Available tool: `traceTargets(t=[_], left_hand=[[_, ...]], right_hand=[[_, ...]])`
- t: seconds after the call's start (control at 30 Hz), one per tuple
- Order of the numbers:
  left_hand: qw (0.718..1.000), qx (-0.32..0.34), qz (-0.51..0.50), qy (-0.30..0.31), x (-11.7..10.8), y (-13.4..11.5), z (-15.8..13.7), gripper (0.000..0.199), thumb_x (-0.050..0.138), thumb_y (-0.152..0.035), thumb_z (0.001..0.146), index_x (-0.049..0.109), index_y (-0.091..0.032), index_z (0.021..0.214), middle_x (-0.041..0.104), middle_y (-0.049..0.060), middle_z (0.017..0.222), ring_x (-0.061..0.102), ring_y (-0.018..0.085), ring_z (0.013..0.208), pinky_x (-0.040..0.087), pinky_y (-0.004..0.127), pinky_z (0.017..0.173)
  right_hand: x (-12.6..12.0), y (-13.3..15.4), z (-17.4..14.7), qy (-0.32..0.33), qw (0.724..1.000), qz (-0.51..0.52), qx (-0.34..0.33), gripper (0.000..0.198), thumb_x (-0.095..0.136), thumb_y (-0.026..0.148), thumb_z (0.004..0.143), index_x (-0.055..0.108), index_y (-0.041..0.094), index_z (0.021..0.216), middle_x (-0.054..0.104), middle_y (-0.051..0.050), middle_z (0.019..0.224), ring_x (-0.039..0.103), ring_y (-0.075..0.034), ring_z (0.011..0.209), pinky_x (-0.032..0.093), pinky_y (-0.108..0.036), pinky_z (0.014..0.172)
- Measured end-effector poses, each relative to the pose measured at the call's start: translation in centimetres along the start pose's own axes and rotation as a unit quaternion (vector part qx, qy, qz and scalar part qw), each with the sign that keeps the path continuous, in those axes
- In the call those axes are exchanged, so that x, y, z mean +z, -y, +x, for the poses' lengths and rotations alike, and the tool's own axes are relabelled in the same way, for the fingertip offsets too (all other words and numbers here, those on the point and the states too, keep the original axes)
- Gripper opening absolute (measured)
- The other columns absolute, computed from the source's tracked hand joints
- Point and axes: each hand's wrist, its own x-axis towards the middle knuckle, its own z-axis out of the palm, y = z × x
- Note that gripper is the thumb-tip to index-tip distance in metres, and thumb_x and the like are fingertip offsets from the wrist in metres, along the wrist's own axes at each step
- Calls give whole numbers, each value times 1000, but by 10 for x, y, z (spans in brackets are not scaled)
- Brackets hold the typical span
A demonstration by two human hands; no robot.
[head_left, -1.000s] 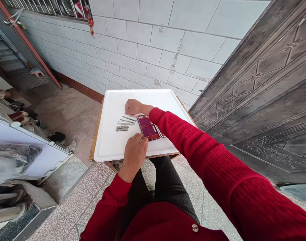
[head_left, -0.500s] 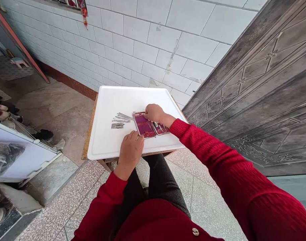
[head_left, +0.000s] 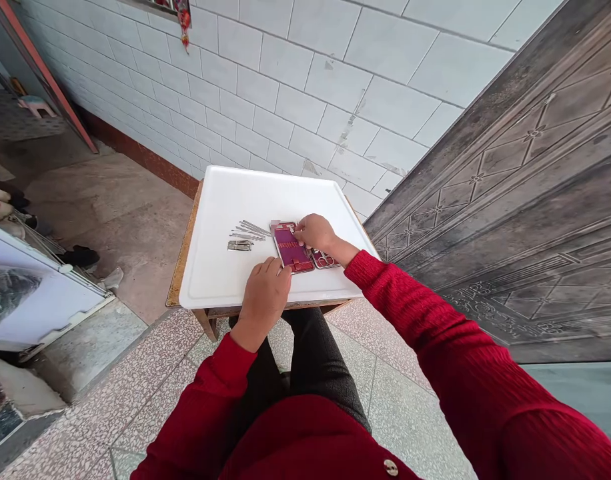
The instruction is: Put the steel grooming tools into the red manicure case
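Observation:
A manicure case (head_left: 287,252) with a purple lining and a row of small loops lies spread open on the white board. My left hand (head_left: 266,290) holds its near left corner, fingers closed at the edge. Over the middle of the case is my right hand (head_left: 315,232), its thumb and finger pinched together; whatever sits between them is too small to make out. Small scissors (head_left: 327,260) lie in the case's right half, which my right hand partly covers. To the left rest several thin metal manicure tools (head_left: 250,230) and nail clippers (head_left: 239,246).
The white board (head_left: 225,200) lies on a wooden table (head_left: 183,257). Behind it stands a tiled wall (head_left: 285,100), and a dark patterned metal door (head_left: 510,200) is at the right. Shoes (head_left: 80,257) and a white cabinet (head_left: 40,300) are on the left.
My right hand has shifted slightly toward me and to the right over the case. My left hand stays at the case's corner. The whole view has moved a little.

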Motion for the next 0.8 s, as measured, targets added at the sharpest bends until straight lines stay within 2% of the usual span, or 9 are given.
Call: traceTargets(t=[0.13,0.27,0.37,0.43,0.57,0.8], left_hand=[[1000,0,4,5,1,0,0,16,52,-14,103,67,-19,102,70,10,108,63,27,107,53,42,87],[1000,2,7,-5,2,1,0,15,53,-15,104,67,-18,104,70,10,108,64,27,106,54,42,87],[1000,1,-1,-8,1,0,0,15,53,-15,104,67,-19,103,71,10,108,64,27,106,53,42,87],[1000,0,-4,-6,0,0,0,15,53,-14,104,68,-19,102,71,10,106,64,27,105,53,42,86],[1000,-2,-10,1,0,0,0,15,54,-14,103,68,-19,102,71,10,107,64,28,107,54,42,86],[1000,-4,-15,3,1,0,0,17,52,-14,103,68,-20,105,70,11,110,64,28,110,54,43,90]], right_hand=[[-1,5,1,-30,999,-43,-8,15,63,14,92,76,15,86,78,-5,72,71,-16,64,52,-25,68],[-6,20,9,11,994,-109,-7,15,67,10,88,75,13,76,75,-12,67,75,-26,73,57,-32,73],[-9,24,18,70,995,-63,26,22,70,5,85,70,15,66,70,-10,58,73,-24,65,59,-32,69],[-11,21,22,86,995,-10,47,25,71,7,86,69,16,63,67,-6,54,72,-22,59,60,-30,65],[-10,12,23,72,995,54,47,26,72,10,88,68,18,63,65,-3,51,71,-19,57,60,-27,60],[-7,17,30,54,995,77,43,27,70,14,90,68,17,64,69,-5,56,74,-21,65,62,-27,66]])
